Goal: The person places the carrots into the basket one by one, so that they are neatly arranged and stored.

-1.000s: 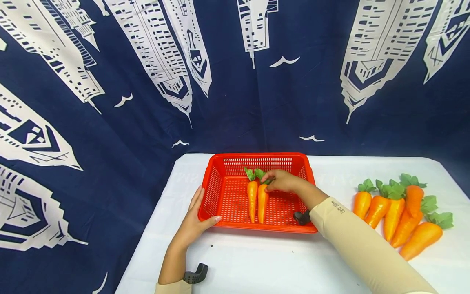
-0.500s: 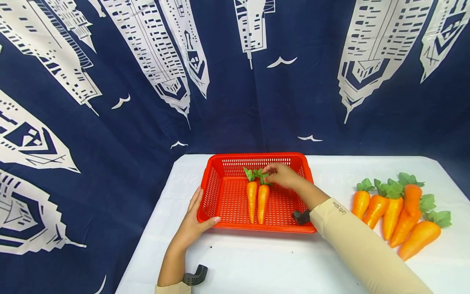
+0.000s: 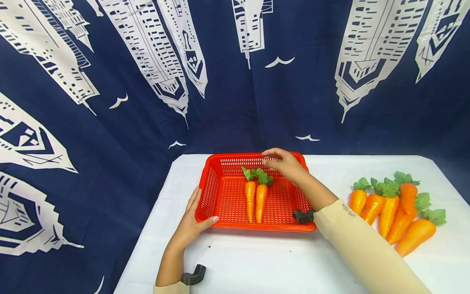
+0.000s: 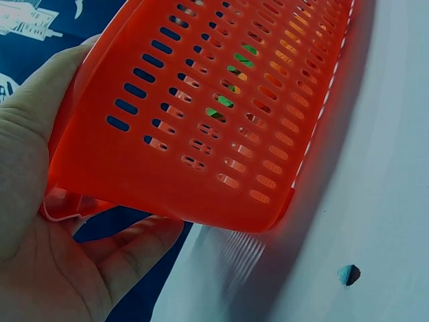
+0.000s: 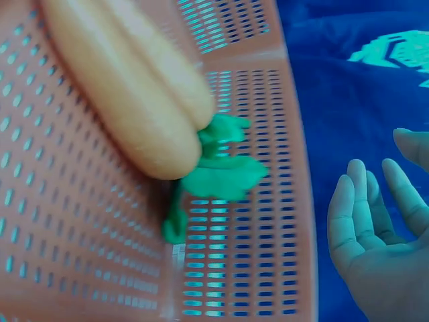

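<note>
A red plastic basket [image 3: 220, 204] with slotted walls stands on the white-covered table. Side by side on its floor lie two orange carrots with green leafy tops: a left carrot [image 3: 250, 200] and a right carrot [image 3: 261, 202]. My left hand [image 3: 191, 224] holds the basket's near left corner, thumb over the front rim and fingers along the left side. In the left wrist view, the thumb lies along the rim, with fingers below it. My right hand [image 3: 284, 163] hovers at the back rim, apart from the carrots. Its fingers are loosely bent with nothing between them, as the right wrist view also shows.
To the basket's right, several more carrots [image 3: 389, 216] lie in a loose pile, one resting on top of others; the right sleeve [image 3: 360, 237] passes in front of them. A dark blue curtain [image 3: 227, 114] with white city prints hangs behind the table.
My right hand has let go of the right carrot's leafy top and risen toward the basket's back rim. The carrots stay in the basket, and the left hand keeps its place at the corner.
</note>
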Motion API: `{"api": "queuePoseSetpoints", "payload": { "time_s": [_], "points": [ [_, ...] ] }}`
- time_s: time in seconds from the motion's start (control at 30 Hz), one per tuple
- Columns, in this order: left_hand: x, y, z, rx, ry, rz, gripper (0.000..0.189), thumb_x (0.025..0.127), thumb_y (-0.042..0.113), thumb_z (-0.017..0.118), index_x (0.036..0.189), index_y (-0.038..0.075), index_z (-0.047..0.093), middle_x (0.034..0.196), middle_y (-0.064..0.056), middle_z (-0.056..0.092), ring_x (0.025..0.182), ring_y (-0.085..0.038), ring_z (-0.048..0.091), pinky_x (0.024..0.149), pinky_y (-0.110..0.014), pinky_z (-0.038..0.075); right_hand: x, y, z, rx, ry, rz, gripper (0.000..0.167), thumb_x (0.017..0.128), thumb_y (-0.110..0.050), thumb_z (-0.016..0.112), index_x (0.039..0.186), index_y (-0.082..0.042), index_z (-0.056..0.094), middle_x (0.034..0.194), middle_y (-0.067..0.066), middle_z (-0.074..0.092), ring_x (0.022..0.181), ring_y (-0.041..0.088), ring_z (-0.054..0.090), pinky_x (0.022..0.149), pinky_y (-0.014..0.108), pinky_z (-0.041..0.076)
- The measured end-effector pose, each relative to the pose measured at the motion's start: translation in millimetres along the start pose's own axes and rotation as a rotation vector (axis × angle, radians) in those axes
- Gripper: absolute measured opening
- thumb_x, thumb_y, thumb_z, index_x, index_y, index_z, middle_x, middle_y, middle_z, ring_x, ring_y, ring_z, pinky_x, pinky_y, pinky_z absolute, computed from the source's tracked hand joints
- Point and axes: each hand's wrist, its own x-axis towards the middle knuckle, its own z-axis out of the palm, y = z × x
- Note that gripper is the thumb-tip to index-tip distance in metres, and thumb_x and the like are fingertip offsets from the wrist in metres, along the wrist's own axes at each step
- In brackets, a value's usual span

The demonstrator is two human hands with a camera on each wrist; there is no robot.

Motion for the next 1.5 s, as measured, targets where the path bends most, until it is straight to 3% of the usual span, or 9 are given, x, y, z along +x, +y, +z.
{"api": "queuePoseSetpoints", "payload": {
  "time_s": [0.2,0.33,0.57,0.67,0.83,1.03,1.23,1.37,1.5],
  "points": [
    [0.2,-0.6,-1.3,-0.005,-0.002,-0.001,0.112,0.079,0.041,0.085,0.163,0.03,0.012,0.168,0.022,0.003,0.157,-0.027,0.015,0.121,-0.067,0.021,-12.9,-21,-12,-0.012,0.02,-0.036,0.041,0.098,-0.025,0.067,0.136,-0.013,0.058,0.142,0.01,0.057,0.116,0.026,0.064,0.105,0.049,0.052],
    [0.9,-1.2,-1.2,-0.01,-0.002,0.002,0.111,0.08,0.041,0.085,0.163,0.03,0.012,0.169,0.017,0.004,0.157,-0.027,0.016,0.121,-0.067,0.022,-23.3,-30,-24,-0.041,0.048,-0.058,0.043,0.097,-0.025,0.067,0.137,-0.012,0.057,0.141,0.013,0.057,0.116,0.027,0.063,0.108,0.05,0.048],
    [1.5,-0.1,-1.5,-0.003,-0.005,0.004,0.112,0.079,0.042,0.085,0.163,0.03,0.012,0.17,0.013,0.004,0.157,-0.028,0.016,0.12,-0.068,0.022,-44.0,-26,-54,-0.111,0.109,-0.07,0.047,0.099,-0.028,0.066,0.141,-0.011,0.055,0.14,0.013,0.058,0.105,0.004,0.065,0.094,0.019,0.053],
    [1.1,0.2,-1.6,-0.007,-0.006,0.001,0.112,0.079,0.042,0.085,0.164,0.03,0.012,0.169,0.017,0.003,0.157,-0.027,0.015,0.12,-0.068,0.021,-54.0,-20,-68,-0.139,0.133,-0.063,0.049,0.099,-0.032,0.065,0.142,-0.012,0.053,0.138,0.007,0.06,0.104,-0.001,0.065,0.093,0.015,0.053],
    [1.1,-0.7,-1.3,-0.007,-0.008,0.007,0.112,0.08,0.039,0.085,0.164,0.029,0.012,0.17,0.015,0.003,0.157,-0.029,0.014,0.12,-0.069,0.021,-74.3,-9,-93,-0.212,0.18,-0.025,0.052,0.1,-0.037,0.064,0.144,-0.014,0.051,0.129,-0.005,0.061,0.101,-0.006,0.065,0.104,0.03,0.052],
    [1.3,-0.7,-1.4,-0.006,-0.002,0.004,0.111,0.08,0.038,0.085,0.164,0.03,0.013,0.169,0.016,0.004,0.157,-0.028,0.016,0.12,-0.068,0.023,-98.2,4,-121,-0.294,0.235,0.091,0.064,0.096,-0.052,0.063,0.148,-0.018,0.047,0.143,0.013,0.056,0.094,-0.014,0.056,0.109,0.065,0.041],
    [0.7,-0.5,-1.4,-0.003,-0.003,0.006,0.112,0.079,0.041,0.085,0.164,0.028,0.013,0.17,0.014,0.004,0.157,-0.029,0.014,0.119,-0.069,0.022,-123.2,22,-148,-0.399,0.278,0.144,0.068,0.095,-0.058,0.06,0.149,-0.019,0.045,0.145,0.015,0.051,0.091,-0.021,0.048,0.102,0.061,0.048],
    [1.0,-0.6,-1.0,-0.012,-0.008,0.003,0.112,0.079,0.041,0.085,0.163,0.03,0.013,0.169,0.017,0.004,0.157,-0.026,0.013,0.121,-0.068,0.021,-142.5,34,-167,-0.439,0.301,0.176,0.067,0.096,-0.058,0.058,0.151,-0.022,0.044,0.125,-0.016,0.058,0.094,-0.022,0.043,0.099,0.063,0.047],
    [0.8,-1.1,-0.9,-0.008,-0.009,0.005,0.111,0.079,0.041,0.085,0.163,0.029,0.013,0.17,0.013,0.004,0.157,-0.027,0.013,0.12,-0.068,0.021,-163.1,46,-180,-0.403,0.313,0.232,0.066,0.098,-0.059,0.055,0.155,-0.031,0.039,0.101,-0.042,0.048,0.116,0.01,0.053,0.101,0.074,0.037]
  ]
}}
